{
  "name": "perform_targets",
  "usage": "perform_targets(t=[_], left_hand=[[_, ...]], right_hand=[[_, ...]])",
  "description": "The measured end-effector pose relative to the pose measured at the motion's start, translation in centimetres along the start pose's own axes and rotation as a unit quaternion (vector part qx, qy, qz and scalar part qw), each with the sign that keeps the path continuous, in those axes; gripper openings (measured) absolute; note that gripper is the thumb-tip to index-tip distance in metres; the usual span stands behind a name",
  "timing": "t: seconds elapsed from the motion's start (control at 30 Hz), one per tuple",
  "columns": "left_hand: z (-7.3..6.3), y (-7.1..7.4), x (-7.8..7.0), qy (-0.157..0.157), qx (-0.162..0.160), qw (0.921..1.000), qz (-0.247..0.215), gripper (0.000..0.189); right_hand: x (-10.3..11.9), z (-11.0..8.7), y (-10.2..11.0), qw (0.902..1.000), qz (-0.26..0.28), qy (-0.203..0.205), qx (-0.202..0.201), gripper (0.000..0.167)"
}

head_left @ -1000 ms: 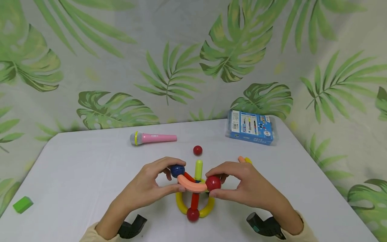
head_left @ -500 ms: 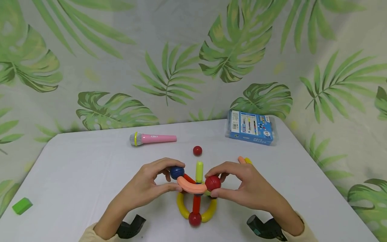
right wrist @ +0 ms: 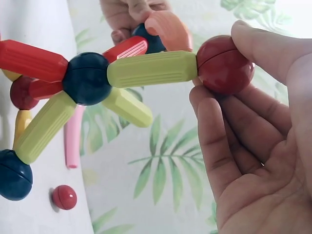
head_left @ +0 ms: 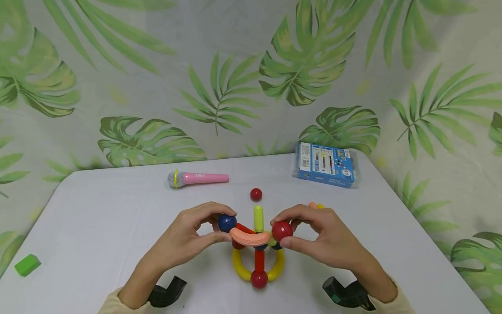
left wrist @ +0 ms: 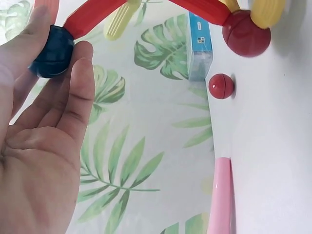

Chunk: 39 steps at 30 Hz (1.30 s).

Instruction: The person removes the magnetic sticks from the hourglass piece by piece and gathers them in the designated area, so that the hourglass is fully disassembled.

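Observation:
My left hand [head_left: 196, 226] pinches a dark blue ball [left wrist: 52, 51] between thumb and fingers. A red rod [left wrist: 95, 17] and a curved peach rod [head_left: 249, 238] extend from that ball. With thumb and fingertips my right hand [head_left: 321, 233] grips a red ball [right wrist: 225, 65], which sits on the end of a light green rod [right wrist: 151, 69]. That rod runs to a central blue ball [right wrist: 87, 78], where several other rods join. Beneath are curved yellow rods [head_left: 238, 266] and a lower red ball [head_left: 259, 279]. Whether the peach rod touches the gripped red ball, I cannot tell.
A loose red ball [head_left: 256, 194] lies behind the assembly. Farther back are a pink toy microphone [head_left: 200, 179] and a blue box [head_left: 325, 165]. A green block [head_left: 27, 265] lies at far left. Loose rods [head_left: 317, 205] show partly behind my right hand.
My right hand and its red ball have shifted right, and my left hand slightly left. A small gap shows between the peach rod and that ball. The assembly's lower part has moved right.

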<state>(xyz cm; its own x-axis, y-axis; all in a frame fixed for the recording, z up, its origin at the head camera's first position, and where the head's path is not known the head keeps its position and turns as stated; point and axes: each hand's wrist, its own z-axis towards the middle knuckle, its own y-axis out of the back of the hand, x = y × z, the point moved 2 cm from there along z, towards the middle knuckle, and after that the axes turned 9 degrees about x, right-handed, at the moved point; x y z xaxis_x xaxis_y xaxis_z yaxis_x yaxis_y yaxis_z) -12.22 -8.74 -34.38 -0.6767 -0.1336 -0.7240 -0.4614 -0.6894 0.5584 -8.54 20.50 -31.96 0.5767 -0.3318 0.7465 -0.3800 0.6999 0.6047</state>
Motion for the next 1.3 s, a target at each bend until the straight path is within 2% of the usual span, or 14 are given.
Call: perform_targets(t=[0.23, 0.53, 0.6, 0.77, 0.83, 0.97, 1.1, 1.2, 1.3], left_hand=[[0.0, -0.1, -0.1, 0.002, 0.008, 1.0, 0.005, 0.042], [0.0, -0.1, 0.1, 0.007, 0.013, 0.9997, 0.018, 0.042], [0.0, -0.2, 0.1, 0.006, 0.013, 0.9997, 0.019, 0.042], [0.1, -0.4, 0.2, -0.003, 0.016, 0.9996, 0.021, 0.041], [0.1, -0.5, 0.2, 0.002, 0.017, 0.9996, 0.021, 0.04], [0.0, -0.5, 0.2, 0.012, 0.018, 0.9996, 0.017, 0.04], [0.1, -0.5, 0.1, 0.019, 0.025, 0.9994, 0.013, 0.04], [0.1, -0.5, 0.1, 0.022, 0.028, 0.9993, 0.011, 0.04], [0.1, -0.6, 0.1, 0.023, 0.03, 0.9992, 0.009, 0.04]], right_hand=[[-0.2, 0.0, 0.0, 0.9999, -0.015, 0.002, 0.0, 0.034], [-0.1, 0.2, -0.3, 0.9982, -0.058, 0.01, -0.013, 0.038], [-0.1, 0.3, -0.4, 0.9989, -0.045, 0.005, -0.01, 0.036], [-0.1, 0.4, -1.1, 0.9987, -0.002, -0.051, 0.007, 0.032], [0.0, 0.5, -1.3, 0.998, -0.007, -0.062, 0.007, 0.032], [-0.1, 0.5, -1.3, 0.998, -0.003, -0.063, 0.007, 0.032], [-0.2, 0.4, -1.2, 0.9967, 0.048, -0.065, 0.01, 0.029], [-0.2, 0.4, -1.1, 0.9961, 0.073, -0.05, 0.0, 0.028], [-0.1, 0.5, -0.8, 0.9975, 0.059, -0.037, -0.013, 0.03]])
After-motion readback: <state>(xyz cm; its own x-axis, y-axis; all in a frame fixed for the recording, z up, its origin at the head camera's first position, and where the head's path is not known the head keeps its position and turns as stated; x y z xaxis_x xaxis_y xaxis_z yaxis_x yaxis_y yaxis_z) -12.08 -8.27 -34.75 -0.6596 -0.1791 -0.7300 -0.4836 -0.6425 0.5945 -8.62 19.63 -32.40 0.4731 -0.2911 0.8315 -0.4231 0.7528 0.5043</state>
